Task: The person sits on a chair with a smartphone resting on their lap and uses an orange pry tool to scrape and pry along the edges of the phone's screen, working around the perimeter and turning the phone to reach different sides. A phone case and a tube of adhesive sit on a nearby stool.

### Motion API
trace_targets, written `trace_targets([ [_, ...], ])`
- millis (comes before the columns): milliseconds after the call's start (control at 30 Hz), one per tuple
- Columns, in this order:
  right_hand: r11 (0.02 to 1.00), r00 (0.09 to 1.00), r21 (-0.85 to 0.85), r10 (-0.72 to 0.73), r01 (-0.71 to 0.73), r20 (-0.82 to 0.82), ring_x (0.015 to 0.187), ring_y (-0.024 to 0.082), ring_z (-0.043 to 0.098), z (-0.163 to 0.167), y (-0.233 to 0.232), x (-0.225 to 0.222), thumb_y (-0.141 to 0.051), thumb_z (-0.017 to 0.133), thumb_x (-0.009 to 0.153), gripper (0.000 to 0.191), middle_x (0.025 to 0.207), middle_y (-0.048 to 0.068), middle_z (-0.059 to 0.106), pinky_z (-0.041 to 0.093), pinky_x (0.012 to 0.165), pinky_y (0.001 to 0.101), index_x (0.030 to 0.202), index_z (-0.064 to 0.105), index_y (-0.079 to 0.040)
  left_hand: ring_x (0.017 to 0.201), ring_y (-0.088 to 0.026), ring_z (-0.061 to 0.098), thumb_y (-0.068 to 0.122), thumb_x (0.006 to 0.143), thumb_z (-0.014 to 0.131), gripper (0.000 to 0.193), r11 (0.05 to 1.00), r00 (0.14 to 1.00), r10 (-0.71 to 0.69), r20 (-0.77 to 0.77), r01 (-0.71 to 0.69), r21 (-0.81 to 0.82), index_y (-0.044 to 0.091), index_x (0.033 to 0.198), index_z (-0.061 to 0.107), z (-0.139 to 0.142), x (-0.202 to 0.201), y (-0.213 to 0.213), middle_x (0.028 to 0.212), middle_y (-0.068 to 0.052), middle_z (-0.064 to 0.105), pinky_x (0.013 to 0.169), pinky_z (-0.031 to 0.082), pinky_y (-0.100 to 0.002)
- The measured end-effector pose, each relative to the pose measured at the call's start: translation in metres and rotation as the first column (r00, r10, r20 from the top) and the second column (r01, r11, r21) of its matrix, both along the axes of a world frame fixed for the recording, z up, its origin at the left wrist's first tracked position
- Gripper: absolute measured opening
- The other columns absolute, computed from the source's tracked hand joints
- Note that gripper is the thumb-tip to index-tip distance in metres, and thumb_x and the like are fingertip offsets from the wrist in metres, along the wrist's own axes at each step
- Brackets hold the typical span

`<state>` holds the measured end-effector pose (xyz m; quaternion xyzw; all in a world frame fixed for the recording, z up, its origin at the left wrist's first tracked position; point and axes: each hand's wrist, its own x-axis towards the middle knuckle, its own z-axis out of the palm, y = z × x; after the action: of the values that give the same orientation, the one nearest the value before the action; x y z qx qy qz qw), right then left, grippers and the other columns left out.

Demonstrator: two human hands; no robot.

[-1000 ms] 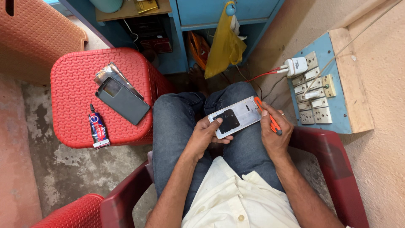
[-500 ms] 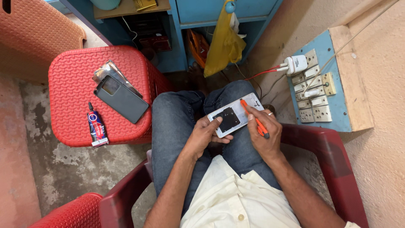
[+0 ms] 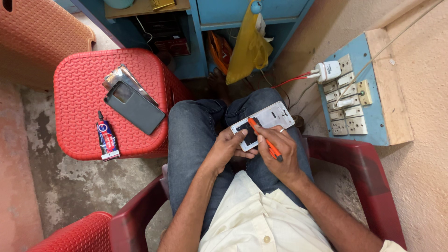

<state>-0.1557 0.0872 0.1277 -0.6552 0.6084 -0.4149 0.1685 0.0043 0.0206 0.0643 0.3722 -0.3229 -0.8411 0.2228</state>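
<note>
The person sits in a dark red plastic chair (image 3: 354, 163) with a white phone frame (image 3: 268, 120) lying across the lap, over the blue jeans (image 3: 196, 135). The left hand (image 3: 227, 150) grasps the near-left end of the frame, thumb laid on its dark camera area and fingers curled under its edge. The right hand (image 3: 279, 154) is clenched round an orange tool (image 3: 264, 139), a slim screwdriver-like stick, held like a pen with its far tip touching the frame close to the left thumb. A ring shows on one finger of the right hand.

To the left stands a red plastic stool (image 3: 79, 88), serving as a counter. On it lie a dark phone back cover (image 3: 135, 108), with a shiny part (image 3: 122, 74) partly under it on the far side, and a small glue tube (image 3: 107, 137) near the stool's near edge. On the right wall is a blue switchboard (image 3: 359, 88) with sockets and a white charger (image 3: 328, 71) plugged in. A yellow cloth (image 3: 247, 49) hangs from the blue cabinet (image 3: 233, 11) at the far side.
</note>
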Motion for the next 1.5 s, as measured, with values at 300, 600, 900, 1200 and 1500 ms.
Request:
trace_targets([
  [300, 0.993, 0.993, -0.025, 0.114, -0.114, 0.034, 0.089, 0.026, 0.068, -0.005, 0.000, 0.005, -0.003, 0.065, 0.095, 0.023, 0.102, 0.012, 0.076, 0.054, 0.084, 0.0365, 0.117, 0.071, 0.001, 0.094, -0.021, 0.072, 0.021, 0.105, 0.053, 0.037, 0.997, 0.998, -0.058, -0.016, 0.057, -0.054, 0.001, 0.136, 0.055, -0.009, 0.002, 0.002, 0.116, -0.012, 0.069, 0.076, 0.066, -0.034],
  [600, 0.987, 0.978, 0.041, 0.151, -0.158, 0.141, 0.091, 0.024, 0.067, -0.009, -0.001, 0.000, -0.004, 0.064, 0.096, 0.024, 0.101, 0.012, 0.075, 0.054, 0.083, 0.0345, 0.119, 0.072, 0.001, 0.093, -0.024, 0.074, 0.015, 0.106, 0.046, 0.035, 0.996, 0.996, -0.076, -0.037, 0.074, -0.045, -0.001, 0.137, 0.051, -0.016, 0.003, 0.004, 0.116, -0.015, 0.067, 0.078, 0.067, -0.036],
  [900, 0.983, 0.968, 0.081, 0.146, -0.165, 0.204, 0.088, 0.022, 0.068, -0.011, -0.001, -0.004, -0.006, 0.062, 0.098, 0.025, 0.098, 0.012, 0.076, 0.053, 0.085, 0.0335, 0.119, 0.073, 0.001, 0.090, -0.024, 0.075, 0.013, 0.106, 0.045, 0.035, 0.995, 0.996, -0.086, -0.024, 0.085, -0.048, -0.001, 0.137, 0.050, -0.012, 0.003, 0.003, 0.116, -0.016, 0.068, 0.077, 0.067, -0.035],
  [1200, 0.989, 0.964, 0.051, 0.120, -0.136, 0.239, 0.090, 0.022, 0.068, -0.009, -0.001, -0.008, -0.010, 0.060, 0.101, 0.024, 0.099, 0.012, 0.076, 0.054, 0.083, 0.0329, 0.118, 0.072, 0.002, 0.087, -0.024, 0.076, 0.018, 0.106, 0.049, 0.036, 0.995, 0.994, -0.092, -0.056, 0.090, -0.033, -0.001, 0.137, 0.053, -0.007, 0.003, 0.001, 0.116, -0.017, 0.069, 0.076, 0.067, -0.034],
  [1500, 0.983, 0.954, 0.165, 0.026, -0.078, 0.300, 0.089, 0.018, 0.071, -0.011, 0.001, -0.009, -0.013, 0.059, 0.102, 0.029, 0.102, 0.013, 0.074, 0.056, 0.078, 0.0290, 0.123, 0.070, 0.003, 0.083, -0.024, 0.076, 0.025, 0.104, 0.055, 0.037, 0.995, 0.995, -0.095, -0.038, 0.094, -0.023, 0.001, 0.132, 0.058, -0.002, 0.004, 0.000, 0.108, -0.015, 0.073, 0.072, 0.066, -0.034],
])
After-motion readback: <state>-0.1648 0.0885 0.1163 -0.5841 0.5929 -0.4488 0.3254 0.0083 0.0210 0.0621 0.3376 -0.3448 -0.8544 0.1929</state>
